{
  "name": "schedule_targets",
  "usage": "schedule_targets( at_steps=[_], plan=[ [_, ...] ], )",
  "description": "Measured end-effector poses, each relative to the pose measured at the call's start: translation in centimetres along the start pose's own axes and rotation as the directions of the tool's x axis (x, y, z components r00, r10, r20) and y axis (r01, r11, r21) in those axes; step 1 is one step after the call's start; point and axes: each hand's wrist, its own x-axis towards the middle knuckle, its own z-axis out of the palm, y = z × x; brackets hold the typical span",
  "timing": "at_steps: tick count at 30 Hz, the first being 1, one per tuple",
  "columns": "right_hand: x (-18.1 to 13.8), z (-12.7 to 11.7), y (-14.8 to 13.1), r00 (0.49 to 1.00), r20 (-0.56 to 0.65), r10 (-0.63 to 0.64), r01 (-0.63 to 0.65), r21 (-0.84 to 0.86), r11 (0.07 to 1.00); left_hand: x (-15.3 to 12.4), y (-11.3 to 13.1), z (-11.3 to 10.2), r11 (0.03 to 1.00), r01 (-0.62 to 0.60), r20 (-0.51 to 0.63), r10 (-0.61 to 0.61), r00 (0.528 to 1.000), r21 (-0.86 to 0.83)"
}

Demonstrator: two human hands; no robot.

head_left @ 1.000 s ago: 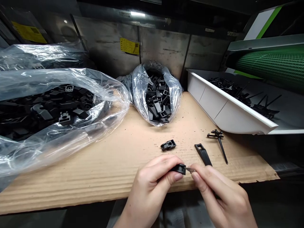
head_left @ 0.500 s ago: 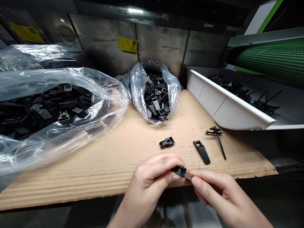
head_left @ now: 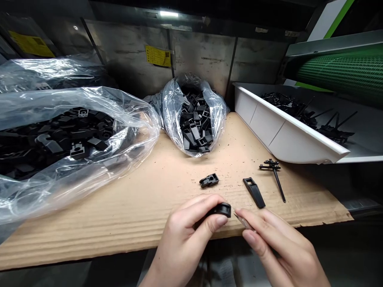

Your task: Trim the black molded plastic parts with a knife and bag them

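Observation:
My left hand (head_left: 187,231) pinches a small black plastic clip (head_left: 223,209) between thumb and fingers, just above the front edge of the cardboard sheet (head_left: 119,211). My right hand (head_left: 278,247) is closed on a thin metal blade (head_left: 243,220) whose tip points at the clip and sits a little apart from it. On the cardboard beyond my hands lie another black clip (head_left: 209,180), a flat black wedge piece (head_left: 254,192) and a black sprue with a long stem (head_left: 275,175).
A large clear bag of black parts (head_left: 68,139) fills the left. A smaller open bag of black parts (head_left: 196,119) stands at the back centre. A white tray (head_left: 287,135) with black sprues sits at the right, under a green conveyor (head_left: 341,71). A metal wall is behind.
The blade tip has drawn back slightly from the clip, and my left hand has turned the clip a little. My right hand has shifted slightly down and right.

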Motion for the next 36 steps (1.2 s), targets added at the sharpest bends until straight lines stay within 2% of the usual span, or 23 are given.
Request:
schedule_targets(
  at_steps=[8,11,17,22,26,29,32,36],
  plan=[
    [0.9,0.0,-0.5,0.998,0.046,0.046,-0.044,-0.035,0.998,0.2,-0.1,0.0,0.996,-0.082,0.062,0.084,0.995,-0.036],
    [1.0,0.2,-0.6,0.998,0.024,0.058,-0.057,-0.047,0.997,0.2,0.2,-0.2,0.997,-0.045,0.095,0.051,0.994,-0.065],
    [0.3,1.5,-0.6,0.988,-0.147,0.040,-0.044,-0.026,0.999,0.3,0.3,-0.4,0.984,0.098,0.178,-0.071,0.981,-0.149],
    [0.4,2.0,0.1,0.968,-0.253,-0.005,-0.022,-0.105,0.994,0.5,0.4,-0.8,0.980,0.115,0.322,-0.057,0.945,-0.162],
    [0.3,1.4,0.1,0.980,-0.190,0.064,-0.066,-0.001,0.998,0.5,0.2,-0.7,0.991,-0.007,0.294,0.045,0.955,-0.130],
    [-0.1,0.5,-0.4,0.968,-0.125,0.219,-0.202,0.141,0.969,0.1,-0.5,-0.2,0.979,-0.191,0.192,0.201,0.961,-0.068],
    [-0.1,-0.3,-0.9,0.957,-0.022,0.289,-0.281,0.175,0.944,-0.4,-1.4,0.2,0.912,-0.397,0.109,0.386,0.916,0.104],
    [0.4,-0.4,-1.0,0.966,0.006,0.259,-0.257,0.122,0.959,-0.6,-2.0,0.3,0.816,-0.530,0.150,0.509,0.848,0.230]
  ],
)
